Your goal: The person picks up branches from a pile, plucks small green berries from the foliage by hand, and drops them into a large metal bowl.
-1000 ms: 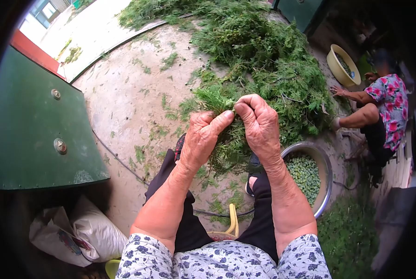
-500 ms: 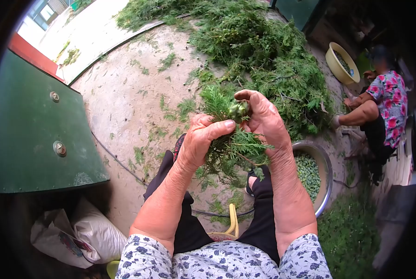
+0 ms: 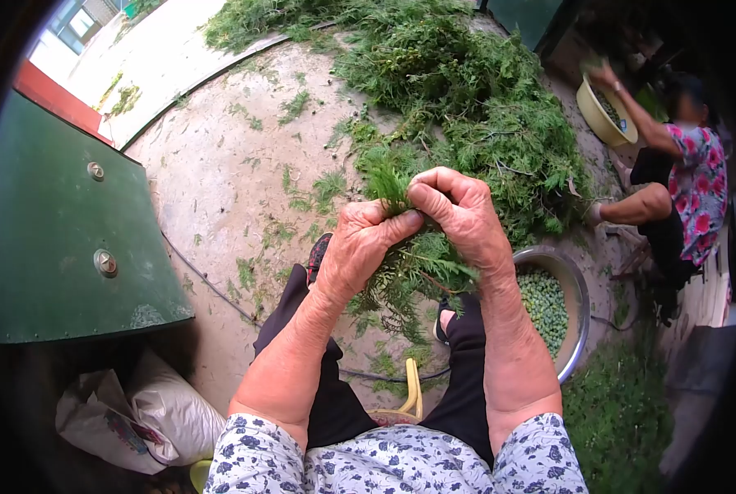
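Note:
My left hand (image 3: 368, 243) is closed around a leafy conifer sprig (image 3: 417, 267) in front of my knees. Its thumb points toward my right hand (image 3: 458, 210), and the two hands meet at the sprig's upper part. The fingers and thumb of my right hand are pinched together where the green cones sat a moment ago; the fingers now hide them. Feathery green foliage sticks up above the hands and hangs below them. Just right of my right forearm stands a metal basin (image 3: 583, 329) holding many small green cones (image 3: 543, 309).
A large heap of cut conifer branches (image 3: 483, 107) lies ahead. At the right, a seated person (image 3: 697, 185) reaches toward a yellow basin (image 3: 594, 118). A green metal door (image 3: 72, 222) stands left, with white sacks (image 3: 166, 403) below it. A dark cable (image 3: 211, 288) crosses the floor.
My right hand's fingers have closed over the green cones, which showed between my hands before. My left hand keeps its hold on the sprig. The seated person's arm has risen toward the yellow basin.

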Demonstrator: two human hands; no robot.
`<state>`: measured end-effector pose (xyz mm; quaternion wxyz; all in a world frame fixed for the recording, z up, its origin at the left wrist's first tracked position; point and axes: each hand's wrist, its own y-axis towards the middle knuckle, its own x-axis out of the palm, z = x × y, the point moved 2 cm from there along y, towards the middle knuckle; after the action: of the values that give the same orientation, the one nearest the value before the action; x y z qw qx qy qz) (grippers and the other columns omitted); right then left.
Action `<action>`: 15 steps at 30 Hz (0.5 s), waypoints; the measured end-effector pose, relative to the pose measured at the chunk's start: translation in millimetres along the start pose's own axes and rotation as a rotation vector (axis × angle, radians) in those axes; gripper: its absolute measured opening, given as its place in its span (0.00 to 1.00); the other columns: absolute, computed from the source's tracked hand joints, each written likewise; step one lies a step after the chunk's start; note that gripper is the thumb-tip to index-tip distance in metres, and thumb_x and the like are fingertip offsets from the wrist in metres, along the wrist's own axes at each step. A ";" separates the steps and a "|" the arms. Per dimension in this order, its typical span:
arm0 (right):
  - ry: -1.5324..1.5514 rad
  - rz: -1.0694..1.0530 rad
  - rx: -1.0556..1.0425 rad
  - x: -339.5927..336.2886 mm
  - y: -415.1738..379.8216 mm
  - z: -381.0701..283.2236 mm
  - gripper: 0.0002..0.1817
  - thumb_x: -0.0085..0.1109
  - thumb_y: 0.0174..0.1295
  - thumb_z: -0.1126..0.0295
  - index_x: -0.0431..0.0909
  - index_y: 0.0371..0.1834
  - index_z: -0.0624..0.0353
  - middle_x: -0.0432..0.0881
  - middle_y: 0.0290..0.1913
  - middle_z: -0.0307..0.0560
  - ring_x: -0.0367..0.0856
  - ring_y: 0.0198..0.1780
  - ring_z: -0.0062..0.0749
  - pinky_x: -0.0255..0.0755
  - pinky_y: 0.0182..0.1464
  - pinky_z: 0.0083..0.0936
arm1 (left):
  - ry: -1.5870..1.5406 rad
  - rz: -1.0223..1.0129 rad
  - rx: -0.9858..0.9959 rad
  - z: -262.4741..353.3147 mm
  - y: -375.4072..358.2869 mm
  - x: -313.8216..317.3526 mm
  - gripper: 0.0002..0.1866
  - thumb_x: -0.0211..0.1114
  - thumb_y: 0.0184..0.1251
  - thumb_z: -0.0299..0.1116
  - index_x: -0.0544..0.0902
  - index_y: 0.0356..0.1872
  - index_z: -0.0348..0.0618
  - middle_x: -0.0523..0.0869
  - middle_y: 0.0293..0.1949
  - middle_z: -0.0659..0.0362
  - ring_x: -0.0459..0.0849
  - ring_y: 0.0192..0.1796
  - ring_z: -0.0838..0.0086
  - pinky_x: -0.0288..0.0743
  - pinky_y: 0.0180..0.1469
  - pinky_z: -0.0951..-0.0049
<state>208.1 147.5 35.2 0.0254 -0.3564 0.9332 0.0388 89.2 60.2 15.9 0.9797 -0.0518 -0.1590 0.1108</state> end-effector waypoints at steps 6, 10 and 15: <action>0.302 -0.082 0.120 6.1 0.2 18.5 0.19 0.46 0.68 0.54 0.76 0.37 0.62 0.76 0.32 0.33 0.70 0.32 0.14 0.66 0.36 0.15 | -0.011 -0.053 -0.046 0.9 -0.7 -0.3 0.11 0.66 0.58 0.33 0.82 0.37 0.36 0.82 0.29 0.66 0.76 0.31 0.84 0.71 0.34 0.80; 0.454 -0.030 0.247 7.4 -6.0 18.5 0.20 0.45 0.68 0.54 0.76 0.39 0.62 0.78 0.34 0.36 0.74 0.34 0.15 0.69 0.37 0.15 | -0.116 -0.039 -0.043 2.1 1.6 2.9 0.10 0.67 0.57 0.31 0.83 0.37 0.36 0.83 0.29 0.65 0.76 0.31 0.84 0.71 0.34 0.81; 0.507 0.178 0.295 14.0 -15.0 24.6 0.20 0.43 0.68 0.55 0.76 0.40 0.62 0.79 0.35 0.39 0.76 0.35 0.18 0.71 0.37 0.16 | -0.175 -0.006 -0.069 2.5 5.2 7.1 0.08 0.67 0.55 0.28 0.83 0.35 0.36 0.84 0.29 0.63 0.78 0.29 0.83 0.73 0.32 0.82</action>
<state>208.1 129.3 8.8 -0.1602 -0.2639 0.9330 -0.1852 93.9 67.2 19.7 0.9600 -0.0753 -0.2481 0.1062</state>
